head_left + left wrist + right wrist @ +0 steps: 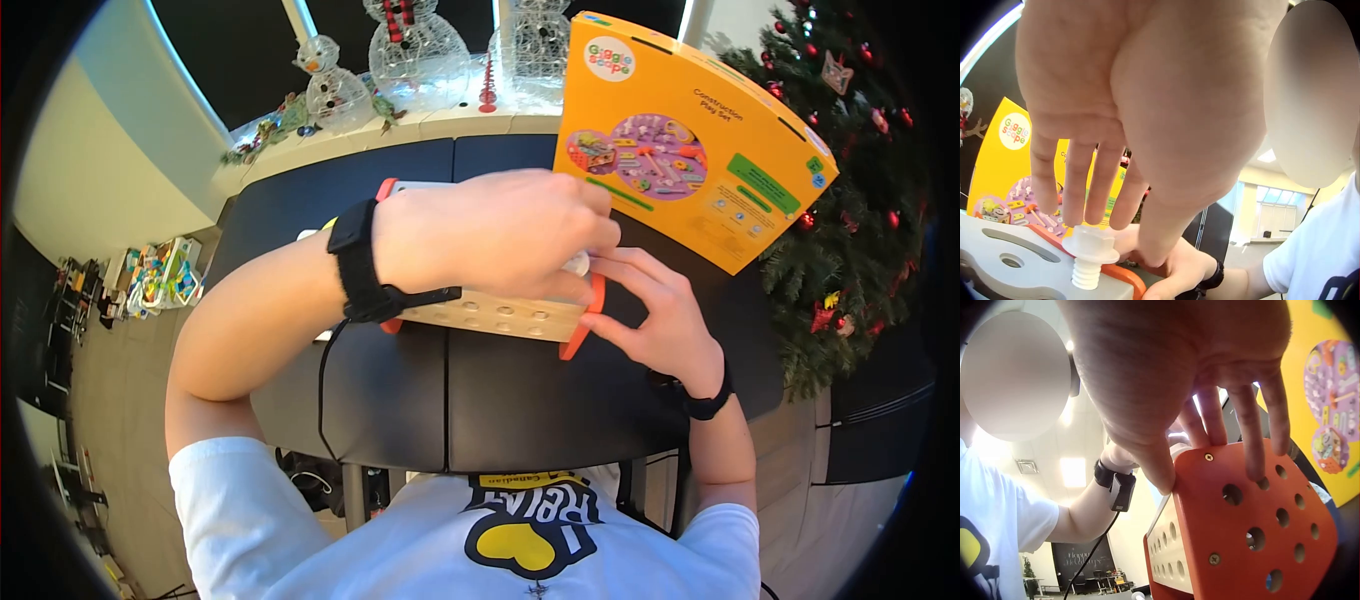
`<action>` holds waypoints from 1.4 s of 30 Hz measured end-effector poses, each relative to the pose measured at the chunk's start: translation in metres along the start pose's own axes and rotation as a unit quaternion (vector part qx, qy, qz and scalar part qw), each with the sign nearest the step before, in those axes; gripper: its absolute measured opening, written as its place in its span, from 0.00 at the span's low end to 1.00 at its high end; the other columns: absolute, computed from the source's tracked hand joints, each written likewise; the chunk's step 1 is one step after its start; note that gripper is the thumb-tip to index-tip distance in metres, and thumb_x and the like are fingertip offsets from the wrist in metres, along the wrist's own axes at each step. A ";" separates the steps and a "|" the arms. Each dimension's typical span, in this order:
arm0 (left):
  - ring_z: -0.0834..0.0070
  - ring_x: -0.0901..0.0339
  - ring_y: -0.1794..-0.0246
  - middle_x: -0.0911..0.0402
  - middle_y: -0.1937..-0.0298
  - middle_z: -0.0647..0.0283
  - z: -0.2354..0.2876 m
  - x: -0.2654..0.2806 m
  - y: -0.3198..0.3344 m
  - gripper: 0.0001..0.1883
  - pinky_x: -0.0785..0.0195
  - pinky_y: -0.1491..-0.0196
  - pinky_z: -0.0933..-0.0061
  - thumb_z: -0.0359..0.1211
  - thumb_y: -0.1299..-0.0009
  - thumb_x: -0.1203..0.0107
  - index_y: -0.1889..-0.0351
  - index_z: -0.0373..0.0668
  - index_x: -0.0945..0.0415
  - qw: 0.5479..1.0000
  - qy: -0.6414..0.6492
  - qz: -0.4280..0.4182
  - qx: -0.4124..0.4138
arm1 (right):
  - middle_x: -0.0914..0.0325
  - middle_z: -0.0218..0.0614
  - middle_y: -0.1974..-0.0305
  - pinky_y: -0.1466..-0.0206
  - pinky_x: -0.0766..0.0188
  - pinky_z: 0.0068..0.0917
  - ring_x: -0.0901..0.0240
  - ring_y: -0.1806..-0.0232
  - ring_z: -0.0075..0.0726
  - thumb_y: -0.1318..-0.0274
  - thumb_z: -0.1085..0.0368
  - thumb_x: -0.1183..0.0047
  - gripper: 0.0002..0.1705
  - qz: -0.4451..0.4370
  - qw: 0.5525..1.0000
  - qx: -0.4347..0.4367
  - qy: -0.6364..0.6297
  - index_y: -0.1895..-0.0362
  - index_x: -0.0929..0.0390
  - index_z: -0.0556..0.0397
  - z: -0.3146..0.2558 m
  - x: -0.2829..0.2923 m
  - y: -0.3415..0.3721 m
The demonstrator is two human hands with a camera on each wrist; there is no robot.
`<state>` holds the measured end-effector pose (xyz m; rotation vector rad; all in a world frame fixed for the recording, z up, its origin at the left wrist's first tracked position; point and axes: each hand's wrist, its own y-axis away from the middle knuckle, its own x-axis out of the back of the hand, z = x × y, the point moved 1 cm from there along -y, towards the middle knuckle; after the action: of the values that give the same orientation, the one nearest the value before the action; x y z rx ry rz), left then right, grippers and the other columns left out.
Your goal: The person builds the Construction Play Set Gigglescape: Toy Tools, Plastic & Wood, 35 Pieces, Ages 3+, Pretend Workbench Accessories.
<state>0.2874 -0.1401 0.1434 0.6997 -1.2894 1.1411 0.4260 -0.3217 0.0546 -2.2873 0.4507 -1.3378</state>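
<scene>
A wooden toy toolbox [500, 315] with red-orange end panels and rows of holes stands on the black table. On its grey slotted top [1016, 253], a white toy bolt [1090, 245] sits near the right end, its thread partly showing. My left hand [490, 235] reaches over the toolbox, fingers pointing down and fingertips right by the bolt's head. In the left wrist view, those fingers are extended, with the thumb apart from the bolt. My right hand [655, 305] holds the red end panel [1260, 519], thumb at its near edge and fingers across its top and outer face.
A yellow construction play set box [690, 150] stands upright behind the toolbox. To its right is a decorated Christmas tree [850, 230]. Wire snowmen [335, 85] line the window ledge. A black cable [322, 390] hangs from the left wristband over the table.
</scene>
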 end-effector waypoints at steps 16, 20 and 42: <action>0.49 0.17 0.64 0.16 0.64 0.49 0.006 0.004 -0.007 0.11 0.24 0.58 0.54 0.34 0.32 0.35 0.59 0.36 0.16 0.989 -0.069 -0.069 0.108 | 0.18 0.40 0.43 0.44 0.19 0.38 0.17 0.46 0.51 0.49 0.62 0.26 0.28 0.005 1.000 0.012 -0.002 0.43 0.18 0.54 0.003 -0.002 0.000; 0.48 0.17 0.65 0.16 0.66 0.49 0.005 0.002 -0.009 0.09 0.24 0.59 0.54 0.31 0.34 0.36 0.61 0.35 0.16 0.991 -0.075 -0.083 0.076 | 0.18 0.40 0.43 0.44 0.19 0.38 0.17 0.46 0.51 0.49 0.61 0.26 0.28 0.004 1.000 0.008 -0.004 0.43 0.18 0.53 0.003 -0.002 0.001; 0.50 0.18 0.56 0.16 0.62 0.49 -0.006 -0.001 -0.007 0.07 0.25 0.56 0.55 0.30 0.32 0.37 0.62 0.35 0.18 0.993 0.086 -0.068 -0.041 | 0.19 0.42 0.43 0.43 0.20 0.40 0.18 0.45 0.54 0.52 0.60 0.25 0.32 -0.049 0.998 0.013 -0.026 0.41 0.18 0.52 0.011 0.008 0.000</action>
<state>0.2961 -0.1372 0.1427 0.6060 -1.1188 1.0095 0.4395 -0.3235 0.0555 -2.3430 0.3068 -1.3187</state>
